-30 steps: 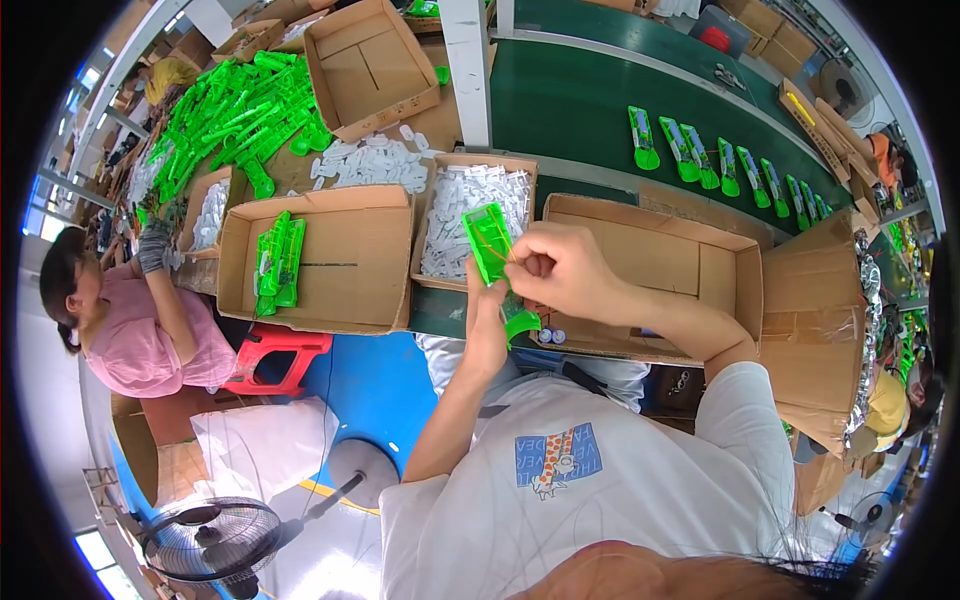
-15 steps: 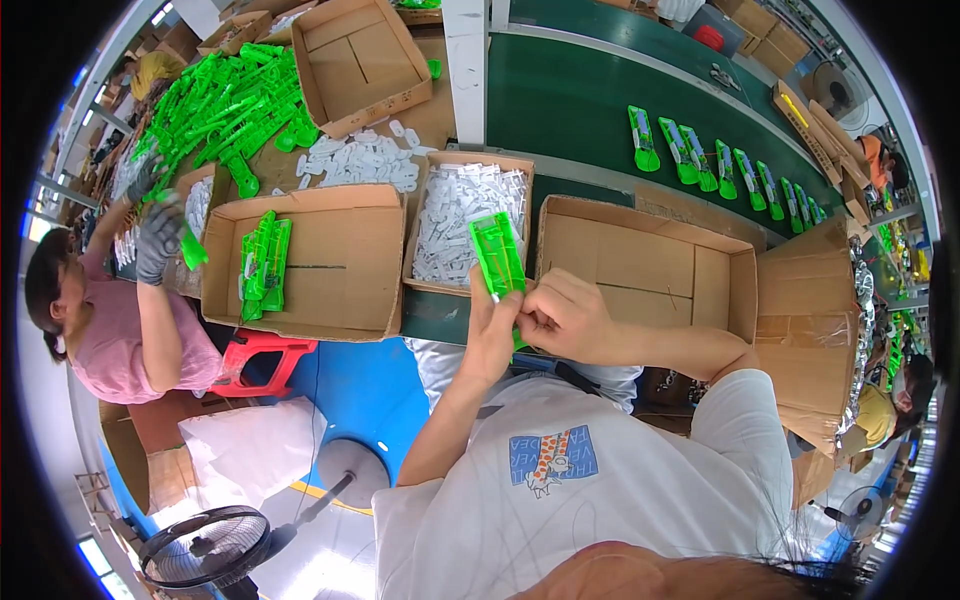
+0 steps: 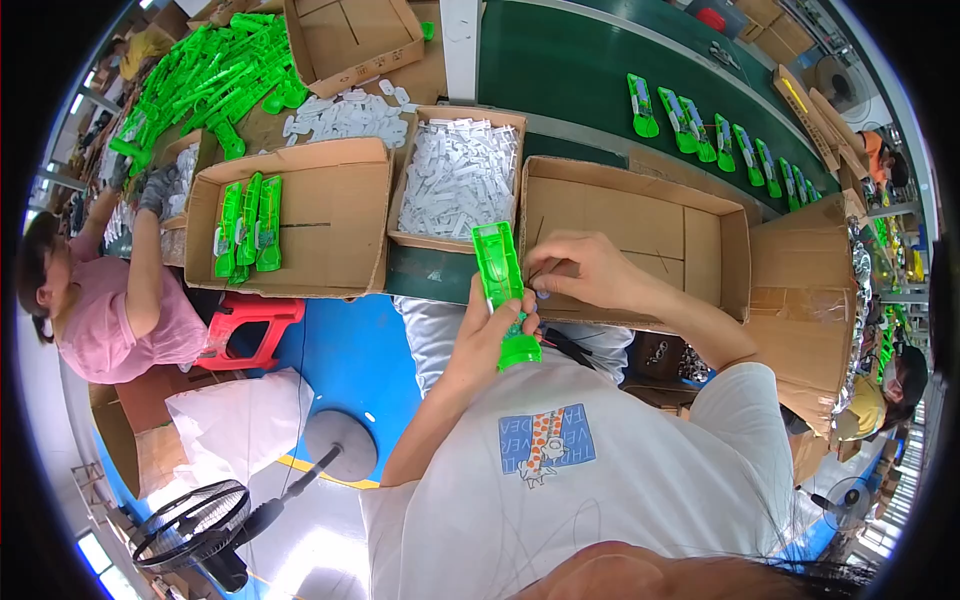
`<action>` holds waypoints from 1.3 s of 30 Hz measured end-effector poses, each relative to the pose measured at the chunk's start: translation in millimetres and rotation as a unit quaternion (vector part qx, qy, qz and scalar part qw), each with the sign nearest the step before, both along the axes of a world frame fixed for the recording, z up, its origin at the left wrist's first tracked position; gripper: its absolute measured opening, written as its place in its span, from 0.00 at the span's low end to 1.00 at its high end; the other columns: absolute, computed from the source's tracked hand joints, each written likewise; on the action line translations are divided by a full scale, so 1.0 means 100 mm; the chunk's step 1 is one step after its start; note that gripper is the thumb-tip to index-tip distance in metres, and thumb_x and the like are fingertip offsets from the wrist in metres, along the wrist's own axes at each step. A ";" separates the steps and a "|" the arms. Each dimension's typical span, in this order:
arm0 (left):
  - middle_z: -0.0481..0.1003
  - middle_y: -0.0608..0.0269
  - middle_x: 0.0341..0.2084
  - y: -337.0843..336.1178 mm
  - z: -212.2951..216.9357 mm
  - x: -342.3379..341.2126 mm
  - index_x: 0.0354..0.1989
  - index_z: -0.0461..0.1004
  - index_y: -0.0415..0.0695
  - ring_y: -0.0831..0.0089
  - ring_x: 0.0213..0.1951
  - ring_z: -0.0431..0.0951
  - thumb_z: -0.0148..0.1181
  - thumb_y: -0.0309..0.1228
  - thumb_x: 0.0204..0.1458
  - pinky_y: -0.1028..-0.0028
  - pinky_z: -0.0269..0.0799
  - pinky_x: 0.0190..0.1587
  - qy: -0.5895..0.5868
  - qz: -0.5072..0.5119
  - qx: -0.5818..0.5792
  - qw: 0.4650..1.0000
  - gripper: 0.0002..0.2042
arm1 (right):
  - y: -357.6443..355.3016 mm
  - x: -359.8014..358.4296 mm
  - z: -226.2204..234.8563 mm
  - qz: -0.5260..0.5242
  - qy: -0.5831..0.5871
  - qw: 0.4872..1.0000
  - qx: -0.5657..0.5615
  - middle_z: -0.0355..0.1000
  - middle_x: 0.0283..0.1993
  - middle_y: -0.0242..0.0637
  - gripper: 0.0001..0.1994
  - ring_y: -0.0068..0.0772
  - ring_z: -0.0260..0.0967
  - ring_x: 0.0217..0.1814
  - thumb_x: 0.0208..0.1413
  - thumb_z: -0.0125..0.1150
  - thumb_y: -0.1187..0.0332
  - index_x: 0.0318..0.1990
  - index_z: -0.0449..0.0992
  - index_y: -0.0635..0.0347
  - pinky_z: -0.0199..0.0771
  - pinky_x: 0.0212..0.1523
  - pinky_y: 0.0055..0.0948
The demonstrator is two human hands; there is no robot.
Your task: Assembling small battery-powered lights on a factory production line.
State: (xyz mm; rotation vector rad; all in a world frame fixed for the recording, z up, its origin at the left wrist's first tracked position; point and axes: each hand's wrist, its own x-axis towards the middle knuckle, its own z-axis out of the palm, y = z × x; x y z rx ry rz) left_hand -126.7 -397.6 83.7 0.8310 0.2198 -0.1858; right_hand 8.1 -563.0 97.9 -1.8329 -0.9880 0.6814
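My left hand [image 3: 484, 328] is closed around a long green plastic casing [image 3: 498, 262], its hollow side up and its rounded end toward my shirt. My right hand [image 3: 595, 270] is just right of the casing, its fingers curled and pinched together. A small pale round piece [image 3: 543, 294] shows under those fingers; whether they grip it or something thinner is not clear. Beyond the casing stands a shallow cardboard box of small white plastic pieces [image 3: 460, 180]. To its left, several green casings [image 3: 268, 222] lie in a cardboard box [image 3: 340, 265].
An open cardboard box [image 3: 715, 245] with thin wire-like strands sits to the right. Behind it, a green conveyor belt [image 3: 580, 90] carries a row of green casings. At left, a gloved co-worker [image 3: 110, 295] works beside heaped green parts [image 3: 215, 85]. A fan [image 3: 195, 540] stands at lower left.
My right hand has shifted up and right, off the casing. The casing's rounded end now shows below my left hand. The co-worker's raised glove has come down, and casings in the left box lie differently.
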 end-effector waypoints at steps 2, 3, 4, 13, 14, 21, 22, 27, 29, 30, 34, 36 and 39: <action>0.66 0.59 0.37 -0.02 -0.05 0.02 0.54 0.53 0.46 0.74 0.31 0.69 0.43 0.22 0.60 0.70 0.73 0.36 0.007 0.004 -0.021 1.000 0.15 | -0.01 0.01 0.01 -0.010 -0.046 0.999 0.011 0.76 0.41 0.40 0.13 0.34 0.76 0.40 0.54 0.60 0.74 0.48 0.74 0.61 0.77 0.42 0.30; 0.66 0.60 0.37 -0.03 -0.09 0.04 0.57 0.53 0.48 0.74 0.31 0.69 0.42 0.22 0.60 0.68 0.73 0.36 -0.013 0.017 0.000 1.000 0.18 | -0.03 0.03 0.02 0.056 -0.035 0.995 -0.077 0.75 0.42 0.41 0.14 0.36 0.76 0.41 0.53 0.59 0.75 0.49 0.73 0.61 0.77 0.42 0.31; 0.66 0.60 0.37 -0.05 -0.12 0.05 0.61 0.53 0.50 0.73 0.30 0.69 0.42 0.22 0.59 0.67 0.74 0.36 -0.031 0.032 0.021 0.999 0.21 | -0.05 0.05 0.03 0.122 -0.022 0.979 -0.164 0.75 0.42 0.43 0.15 0.38 0.76 0.41 0.53 0.57 0.76 0.50 0.71 0.61 0.77 0.43 0.33; 0.67 0.59 0.36 -0.03 -0.14 0.15 0.54 0.53 0.47 0.74 0.30 0.70 0.43 0.21 0.59 0.70 0.73 0.34 -0.033 0.058 -0.019 0.998 0.16 | -0.29 0.18 -0.06 0.125 0.249 0.959 -0.049 0.71 0.56 0.40 0.18 0.31 0.71 0.54 0.48 0.59 0.82 0.49 0.76 0.63 0.75 0.50 0.28; 0.67 0.59 0.36 -0.03 -0.14 0.16 0.54 0.53 0.47 0.74 0.30 0.70 0.43 0.21 0.59 0.70 0.73 0.34 -0.034 0.061 -0.018 0.997 0.16 | -0.29 0.16 0.00 0.089 0.269 0.959 -0.004 0.70 0.57 0.39 0.18 0.30 0.70 0.55 0.48 0.62 0.82 0.49 0.77 0.62 0.75 0.51 0.27; 0.67 0.60 0.38 -0.09 -0.09 0.19 0.63 0.50 0.49 0.72 0.34 0.72 0.44 0.22 0.60 0.70 0.76 0.37 -0.054 0.007 0.081 0.995 0.23 | 0.09 0.02 0.31 0.063 -0.398 0.903 0.148 0.70 0.56 0.41 0.22 0.39 0.74 0.46 0.41 0.68 0.76 0.49 0.75 0.61 0.78 0.43 0.30; 0.67 0.60 0.38 -0.09 -0.11 0.20 0.63 0.50 0.49 0.72 0.34 0.72 0.44 0.22 0.60 0.70 0.76 0.37 -0.056 0.009 0.084 0.995 0.23 | 0.13 -0.01 0.28 0.078 -0.405 0.902 0.131 0.69 0.57 0.40 0.23 0.38 0.75 0.45 0.40 0.68 0.75 0.49 0.75 0.62 0.78 0.42 0.30; 0.67 0.60 0.41 0.02 -0.12 0.18 0.66 0.47 0.50 0.73 0.35 0.72 0.44 0.22 0.60 0.70 0.75 0.37 -0.061 0.008 0.033 0.998 0.26 | 0.22 -0.16 0.27 0.060 -0.536 0.842 0.007 0.66 0.63 0.32 0.27 0.30 0.61 0.65 0.46 0.63 0.64 0.57 0.71 0.57 0.64 0.59 0.36; 0.67 0.59 0.41 0.17 0.04 0.10 0.67 0.46 0.51 0.72 0.34 0.71 0.43 0.21 0.60 0.68 0.75 0.37 -0.046 -0.017 0.000 0.999 0.27 | 0.32 -0.19 0.22 0.071 -0.586 0.807 -0.005 0.65 0.64 0.32 0.27 0.31 0.58 0.68 0.48 0.61 0.65 0.58 0.70 0.57 0.64 0.59 0.36; 0.66 0.59 0.36 0.27 0.06 0.08 0.66 0.43 0.51 0.72 0.33 0.70 0.45 0.21 0.59 0.67 0.75 0.35 -0.042 -0.018 -0.022 0.999 0.29 | 0.39 -0.18 0.18 0.080 -0.600 0.796 0.011 0.65 0.64 0.33 0.27 0.32 0.56 0.70 0.48 0.61 0.66 0.59 0.69 0.56 0.64 0.61 0.40; 0.66 0.60 0.37 0.67 -0.08 0.01 0.63 0.52 0.52 0.72 0.30 0.67 0.48 0.24 0.55 0.66 0.73 0.35 -0.002 0.109 -0.134 0.985 0.26 | 0.99 0.32 -0.01 0.110 -0.163 0.964 0.178 0.73 0.53 0.44 0.22 0.36 0.72 0.56 0.50 0.57 0.77 0.55 0.74 0.53 0.73 0.52 0.33; 0.65 0.60 0.36 0.81 -0.06 0.00 0.59 0.56 0.52 0.73 0.30 0.66 0.48 0.24 0.55 0.67 0.72 0.35 0.011 0.170 -0.086 0.982 0.22 | 1.29 0.69 -0.17 0.099 -0.256 0.962 -0.005 0.75 0.43 0.40 0.11 0.40 0.75 0.46 0.51 0.58 0.75 0.42 0.79 0.58 0.77 0.40 0.36; 0.64 0.63 0.35 0.74 -0.04 -0.02 0.60 0.57 0.49 0.78 0.30 0.65 0.47 0.25 0.54 0.69 0.69 0.36 0.001 0.153 -0.094 0.984 0.23 | 1.52 0.88 -0.39 0.160 -0.389 0.901 -0.104 0.73 0.36 0.38 0.07 0.43 0.74 0.41 0.48 0.61 0.73 0.36 0.78 0.59 0.76 0.37 0.38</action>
